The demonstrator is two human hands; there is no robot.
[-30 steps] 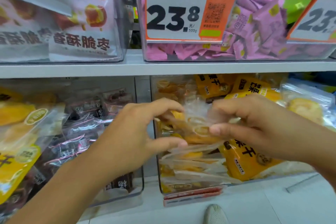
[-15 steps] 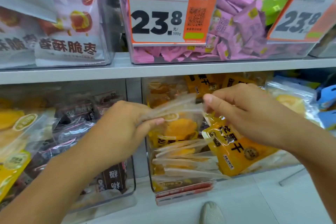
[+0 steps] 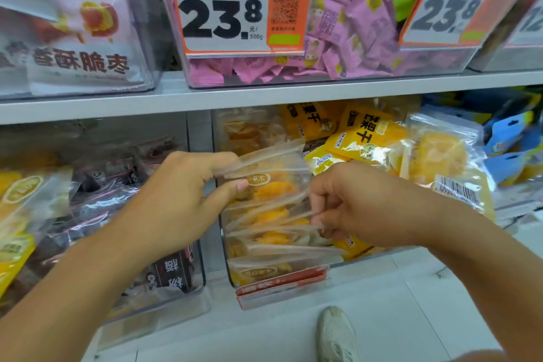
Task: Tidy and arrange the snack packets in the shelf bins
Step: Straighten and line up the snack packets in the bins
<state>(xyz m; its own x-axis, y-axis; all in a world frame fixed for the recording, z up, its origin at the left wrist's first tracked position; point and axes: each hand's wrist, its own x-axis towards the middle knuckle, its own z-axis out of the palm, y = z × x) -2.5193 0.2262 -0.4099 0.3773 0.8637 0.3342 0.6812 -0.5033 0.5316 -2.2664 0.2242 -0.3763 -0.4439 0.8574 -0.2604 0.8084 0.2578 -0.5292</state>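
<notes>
Packets of dried orange fruit in clear plastic [image 3: 273, 214] stand on edge in a row inside the transparent shelf bin [image 3: 279, 279] on the lower shelf, sealed top edges toward you, likely so they can be squared up like cards in a file. Your left hand [image 3: 176, 203] pinches the top seal of the rearmost clear packet [image 3: 264, 161] between thumb and forefinger, other fingers curled under, and tips it upright. Your right hand [image 3: 361, 206] comes in from the right, knuckles up, fingers hooked down among the seals of the middle packets; whether it actually grips one, you cannot tell. Opaque yellow foil packets [image 3: 367, 141] lie loose and tilted behind and to the right in the same bin, not yet lined up. Both forearms reach forward, wrists level.
</notes>
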